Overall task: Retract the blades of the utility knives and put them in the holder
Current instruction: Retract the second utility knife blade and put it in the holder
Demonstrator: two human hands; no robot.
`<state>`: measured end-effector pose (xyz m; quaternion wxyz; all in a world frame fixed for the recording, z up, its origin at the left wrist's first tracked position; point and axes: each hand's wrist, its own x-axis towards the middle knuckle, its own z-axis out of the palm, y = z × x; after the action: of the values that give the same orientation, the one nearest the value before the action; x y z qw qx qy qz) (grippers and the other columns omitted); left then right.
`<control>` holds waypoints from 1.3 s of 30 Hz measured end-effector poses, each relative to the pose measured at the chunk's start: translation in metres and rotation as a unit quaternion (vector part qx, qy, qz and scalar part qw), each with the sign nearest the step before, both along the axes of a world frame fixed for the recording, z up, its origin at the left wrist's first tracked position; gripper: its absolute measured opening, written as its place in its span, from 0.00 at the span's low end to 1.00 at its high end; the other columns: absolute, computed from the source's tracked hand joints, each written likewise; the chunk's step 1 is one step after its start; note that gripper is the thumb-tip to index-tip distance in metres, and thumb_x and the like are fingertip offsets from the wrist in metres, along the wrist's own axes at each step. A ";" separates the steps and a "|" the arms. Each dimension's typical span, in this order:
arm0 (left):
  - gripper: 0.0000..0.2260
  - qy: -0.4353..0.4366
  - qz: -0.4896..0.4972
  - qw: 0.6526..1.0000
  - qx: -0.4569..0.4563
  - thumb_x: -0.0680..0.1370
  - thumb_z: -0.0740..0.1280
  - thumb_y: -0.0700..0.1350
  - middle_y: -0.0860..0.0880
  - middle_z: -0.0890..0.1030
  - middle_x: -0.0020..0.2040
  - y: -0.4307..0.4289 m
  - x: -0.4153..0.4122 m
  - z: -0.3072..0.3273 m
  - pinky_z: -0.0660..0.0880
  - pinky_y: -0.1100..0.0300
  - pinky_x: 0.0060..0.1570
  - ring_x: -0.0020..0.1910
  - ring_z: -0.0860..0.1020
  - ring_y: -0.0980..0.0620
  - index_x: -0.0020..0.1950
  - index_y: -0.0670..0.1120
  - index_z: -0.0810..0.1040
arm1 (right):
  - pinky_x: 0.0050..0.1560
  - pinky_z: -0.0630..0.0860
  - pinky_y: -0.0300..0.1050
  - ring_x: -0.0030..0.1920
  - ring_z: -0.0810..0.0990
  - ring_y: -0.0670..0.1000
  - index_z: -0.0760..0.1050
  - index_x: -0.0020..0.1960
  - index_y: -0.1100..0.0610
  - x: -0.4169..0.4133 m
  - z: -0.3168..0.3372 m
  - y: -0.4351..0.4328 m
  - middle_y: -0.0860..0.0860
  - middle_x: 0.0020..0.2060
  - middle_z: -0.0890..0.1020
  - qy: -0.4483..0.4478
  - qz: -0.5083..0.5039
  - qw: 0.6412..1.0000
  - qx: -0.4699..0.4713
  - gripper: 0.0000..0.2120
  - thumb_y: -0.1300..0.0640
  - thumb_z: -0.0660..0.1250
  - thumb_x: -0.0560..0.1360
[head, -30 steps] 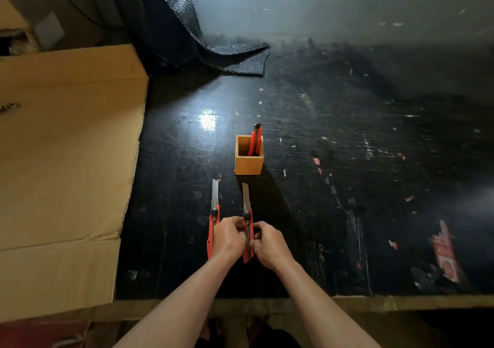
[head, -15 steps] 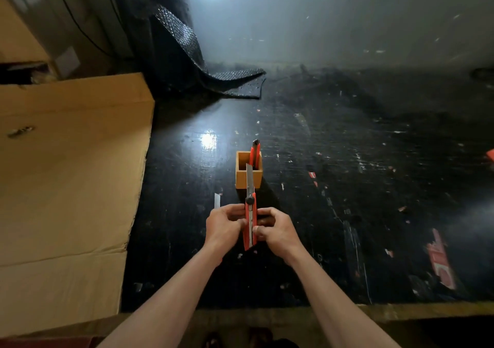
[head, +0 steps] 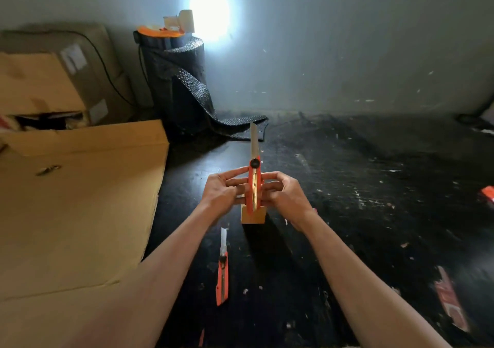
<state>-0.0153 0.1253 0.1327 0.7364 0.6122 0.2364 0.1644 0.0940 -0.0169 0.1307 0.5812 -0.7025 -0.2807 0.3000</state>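
Both hands hold one orange utility knife [head: 253, 184] upright in the air, its long blade pointing up and fully out. My left hand [head: 223, 192] grips its left side and my right hand [head: 283, 194] its right side. Behind and below the hands stands the small wooden holder [head: 253, 215], mostly hidden by them. A second orange utility knife [head: 222, 272] lies on the black table [head: 361, 214] under my left forearm, its blade extended.
A large flat cardboard sheet [head: 80, 208] covers the table's left side, with cardboard boxes [head: 48, 80] behind it. A roll of black textured mat [head: 181, 85] stands at the back. Red scraps [head: 450, 299] lie at the right.
Both hands have lifted the knife off the table and raised it upright. The view has tilted up, so the holder now sits behind the hands and the second knife shows in full.
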 end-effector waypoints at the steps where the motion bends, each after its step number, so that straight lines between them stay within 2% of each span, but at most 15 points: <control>1: 0.21 -0.008 0.002 1.000 0.008 0.76 0.67 0.25 0.41 0.87 0.52 0.003 0.002 0.007 0.84 0.52 0.41 0.47 0.88 0.46 0.67 0.40 0.79 | 0.52 0.86 0.58 0.48 0.89 0.56 0.76 0.63 0.60 0.003 0.009 0.003 0.60 0.50 0.87 -0.017 -0.003 1.000 0.005 0.14 0.68 0.69 0.78; 4: 0.21 -0.025 0.008 0.999 0.034 0.77 0.67 0.26 0.41 0.87 0.53 0.008 0.007 0.029 0.85 0.51 0.43 0.48 0.88 0.45 0.67 0.42 0.79 | 0.52 0.86 0.58 0.49 0.88 0.54 0.75 0.66 0.55 0.013 0.034 0.016 0.56 0.51 0.87 -0.095 -0.026 0.995 0.016 0.17 0.61 0.71 0.78; 7: 0.20 -0.040 0.009 0.998 0.049 0.76 0.67 0.25 0.42 0.88 0.49 0.007 0.011 0.046 0.85 0.53 0.41 0.43 0.88 0.48 0.66 0.40 0.80 | 0.54 0.85 0.55 0.51 0.86 0.50 0.76 0.65 0.47 0.023 0.057 0.029 0.50 0.51 0.86 -0.198 -0.050 0.979 0.007 0.16 0.59 0.70 0.80; 11: 0.20 -0.053 0.009 0.996 0.071 0.76 0.66 0.23 0.48 0.88 0.40 0.008 0.016 0.067 0.83 0.58 0.35 0.38 0.88 0.52 0.65 0.37 0.80 | 0.56 0.84 0.55 0.54 0.85 0.52 0.78 0.64 0.50 0.030 0.084 0.037 0.52 0.54 0.86 -0.266 -0.056 0.962 0.006 0.11 0.56 0.68 0.82; 15: 0.20 -0.062 0.016 0.992 0.111 0.76 0.65 0.22 0.48 0.88 0.41 0.010 0.017 0.080 0.81 0.62 0.33 0.37 0.88 0.53 0.65 0.35 0.79 | 0.54 0.85 0.50 0.54 0.84 0.52 0.79 0.62 0.52 0.034 0.097 0.038 0.52 0.56 0.85 -0.274 -0.055 0.960 0.021 0.10 0.55 0.68 0.81; 18: 0.20 -0.072 0.028 0.991 0.112 0.76 0.67 0.23 0.45 0.87 0.45 0.013 0.017 0.084 0.82 0.61 0.34 0.38 0.88 0.52 0.66 0.36 0.79 | 0.49 0.83 0.41 0.52 0.84 0.50 0.80 0.61 0.54 0.034 0.098 0.037 0.51 0.55 0.85 -0.277 -0.034 0.960 0.018 0.09 0.57 0.69 0.81; 21: 0.20 -0.075 0.035 0.991 0.107 0.76 0.68 0.25 0.47 0.88 0.46 0.017 0.020 0.088 0.82 0.60 0.34 0.40 0.88 0.51 0.66 0.38 0.80 | 0.53 0.85 0.50 0.53 0.85 0.52 0.80 0.60 0.54 0.032 0.093 0.037 0.52 0.54 0.85 -0.272 -0.017 0.962 0.016 0.10 0.57 0.70 0.80; 23: 0.19 -0.074 0.037 0.991 0.104 0.77 0.68 0.26 0.49 0.88 0.45 0.018 0.021 0.090 0.82 0.61 0.34 0.40 0.88 0.52 0.66 0.38 0.80 | 0.55 0.85 0.51 0.52 0.86 0.52 0.80 0.60 0.53 0.032 0.089 0.036 0.51 0.53 0.86 -0.272 -0.015 0.962 0.015 0.09 0.57 0.71 0.79; 27: 0.19 -0.069 0.040 0.992 0.101 0.77 0.69 0.28 0.47 0.87 0.49 0.021 0.024 0.090 0.83 0.60 0.35 0.43 0.88 0.52 0.67 0.40 0.80 | 0.52 0.85 0.47 0.50 0.86 0.52 0.80 0.58 0.54 0.028 0.080 0.032 0.52 0.52 0.86 -0.255 0.001 0.967 0.011 0.09 0.59 0.71 0.79; 29: 0.19 -0.064 0.044 0.992 0.100 0.77 0.69 0.28 0.49 0.88 0.47 0.021 0.028 0.089 0.82 0.61 0.34 0.41 0.88 0.53 0.66 0.40 0.80 | 0.50 0.86 0.45 0.49 0.86 0.51 0.79 0.57 0.53 0.028 0.075 0.029 0.51 0.51 0.86 -0.248 0.003 0.969 0.008 0.08 0.59 0.71 0.79; 31: 0.19 -0.059 0.044 0.993 0.097 0.77 0.69 0.28 0.50 0.88 0.46 0.020 0.031 0.088 0.82 0.62 0.33 0.40 0.88 0.54 0.67 0.40 0.80 | 0.46 0.85 0.40 0.47 0.86 0.49 0.79 0.55 0.53 0.028 0.071 0.025 0.48 0.48 0.85 -0.248 0.006 0.969 0.007 0.06 0.60 0.71 0.79; 33: 0.20 -0.056 0.040 0.993 0.097 0.76 0.69 0.27 0.48 0.87 0.48 0.019 0.033 0.087 0.82 0.61 0.34 0.41 0.88 0.54 0.67 0.40 0.80 | 0.43 0.84 0.36 0.46 0.85 0.47 0.79 0.54 0.52 0.027 0.068 0.022 0.46 0.47 0.84 -0.245 0.008 0.969 0.007 0.06 0.60 0.71 0.79; 36: 0.21 -0.054 0.034 0.993 0.100 0.76 0.70 0.27 0.43 0.87 0.52 0.019 0.037 0.083 0.83 0.59 0.36 0.43 0.88 0.52 0.67 0.41 0.80 | 0.42 0.83 0.34 0.46 0.84 0.46 0.78 0.54 0.52 0.027 0.065 0.018 0.45 0.47 0.83 -0.250 0.006 0.968 0.007 0.06 0.61 0.71 0.79; 39: 0.21 -0.052 0.033 0.993 0.103 0.76 0.69 0.27 0.44 0.87 0.52 0.017 0.041 0.081 0.84 0.57 0.38 0.47 0.88 0.50 0.67 0.42 0.80 | 0.43 0.83 0.34 0.46 0.84 0.45 0.78 0.54 0.53 0.028 0.062 0.015 0.45 0.47 0.83 -0.256 0.005 0.967 -0.002 0.06 0.61 0.71 0.79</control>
<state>0.0259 0.1419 0.2139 0.6744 0.6677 0.1999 0.2436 0.1225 -0.0015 0.1931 0.4870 -0.7555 -0.4232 0.1140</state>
